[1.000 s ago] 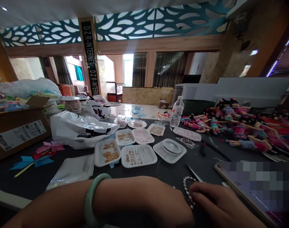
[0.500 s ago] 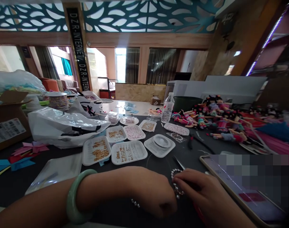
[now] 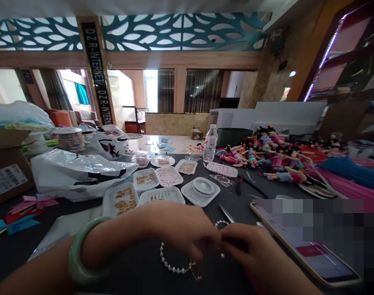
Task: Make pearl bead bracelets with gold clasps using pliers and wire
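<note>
My left hand [image 3: 187, 229], with a green bangle [image 3: 79, 254] on its wrist, has its fingers pinched together beside my right hand; what they hold is hidden. My right hand [image 3: 251, 243] pinches a beaded strand [image 3: 221, 223], whose beads show above and below its fingertips. Under my left hand a white bead bracelet [image 3: 173, 269] with a gold-coloured clasp and a short tail lies on the dark table. Metal tweezers [image 3: 226, 213] point out just behind my right hand.
White trays of gold pieces [image 3: 121, 211] and pale beads [image 3: 169, 183] stand beyond my hands, with a stacked dish [image 3: 203, 185]. A phone [image 3: 309, 246] lies at the right. Further back are a water bottle [image 3: 210, 143], dolls [image 3: 277, 157] and pliers [image 3: 239, 185].
My left hand has lifted slightly and turned, its fingertips meeting my right hand. More of the bracelet beneath it now shows. The view has shifted a little to the right.
</note>
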{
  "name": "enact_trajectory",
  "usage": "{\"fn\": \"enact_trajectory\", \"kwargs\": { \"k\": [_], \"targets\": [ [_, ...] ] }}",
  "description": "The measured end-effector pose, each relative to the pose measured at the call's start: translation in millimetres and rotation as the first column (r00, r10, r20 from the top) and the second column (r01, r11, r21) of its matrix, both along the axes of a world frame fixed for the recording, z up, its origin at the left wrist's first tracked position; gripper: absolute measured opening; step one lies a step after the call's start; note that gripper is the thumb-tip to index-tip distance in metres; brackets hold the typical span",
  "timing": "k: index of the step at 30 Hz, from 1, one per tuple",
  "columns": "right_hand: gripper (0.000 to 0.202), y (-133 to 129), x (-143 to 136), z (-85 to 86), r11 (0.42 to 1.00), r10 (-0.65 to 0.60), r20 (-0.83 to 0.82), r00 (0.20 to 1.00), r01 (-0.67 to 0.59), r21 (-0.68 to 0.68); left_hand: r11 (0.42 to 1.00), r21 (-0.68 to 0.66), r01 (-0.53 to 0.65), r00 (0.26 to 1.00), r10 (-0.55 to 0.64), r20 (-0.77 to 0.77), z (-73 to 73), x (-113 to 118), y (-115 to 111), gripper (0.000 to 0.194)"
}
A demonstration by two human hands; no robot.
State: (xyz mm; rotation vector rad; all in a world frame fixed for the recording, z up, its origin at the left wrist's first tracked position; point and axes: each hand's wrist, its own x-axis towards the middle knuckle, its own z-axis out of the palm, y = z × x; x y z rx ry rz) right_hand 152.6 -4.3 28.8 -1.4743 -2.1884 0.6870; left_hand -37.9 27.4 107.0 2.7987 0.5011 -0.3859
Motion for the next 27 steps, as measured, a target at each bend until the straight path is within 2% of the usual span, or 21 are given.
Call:
{"fn": "enact_trajectory", "kwargs": {
  "k": [2, 5, 7, 8, 11, 15, 17, 19, 23, 27],
  "targets": [
    [0.018, -1, 0, -2.0, 1.000, -0.013, 0.010, 1.000, 0.013, -0.007, 0.981, 0.137, -0.139, 0.988, 0.128, 0.084, 21.8, -11, 7, 0.024],
    [0.015, -1, -2, -3.5, 1.000, -0.021, 0.022, 1.000, 0.022, -0.017, 0.899, 0.284, -0.333, 0.943, 0.313, 0.114, 51.2, -25, 28, 0.021],
    [0.013, -1, -4, -3.5, 1.000, -0.024, 0.033, 0.999, 0.024, -0.019, 0.865, 0.311, -0.393, 0.915, 0.400, 0.044, 61.1, -31, 53, 0.021],
    [0.012, -1, -6, -3.3, 0.999, -0.026, 0.044, 0.999, 0.027, -0.017, 0.846, 0.332, -0.418, 0.900, 0.434, 0.028, 61.6, -31, 68, 0.022],
    [0.011, -4, -9, -2.7, 1.000, -0.020, 0.076, 0.997, 0.020, 0.001, 0.808, 0.360, -0.466, 0.854, 0.517, -0.057, 45.9, -26, 115, 0.021],
    [0.011, -10, -12, -0.2, 1.000, -0.015, 0.101, 0.995, 0.014, 0.007, 0.779, 0.342, -0.526, 0.775, 0.605, -0.185, 6.5, -17, 158, 0.030],
    [0.012, -13, -11, 2.1, 1.000, -0.015, 0.117, 0.993, 0.013, 0.011, 0.751, 0.347, -0.562, 0.743, 0.642, -0.187, -8.7, -15, 167, 0.031],
    [0.013, -14, -10, 4.2, 1.000, -0.006, 0.125, 0.992, 0.003, 0.024, 0.717, 0.359, -0.598, 0.717, 0.678, -0.160, -17.9, -16, 171, 0.031],
    [0.013, -15, -9, 4.1, 0.998, 0.009, 0.118, 0.993, -0.016, 0.060, 0.664, 0.361, -0.654, 0.681, 0.725, -0.100, -25.1, -23, 175, 0.032],
    [0.014, -15, -8, 0.7, 0.995, 0.024, 0.093, 0.995, -0.033, 0.098, 0.656, 0.338, -0.675, 0.669, 0.737, -0.096, -31.4, -24, 180, 0.032]
  ]
}}
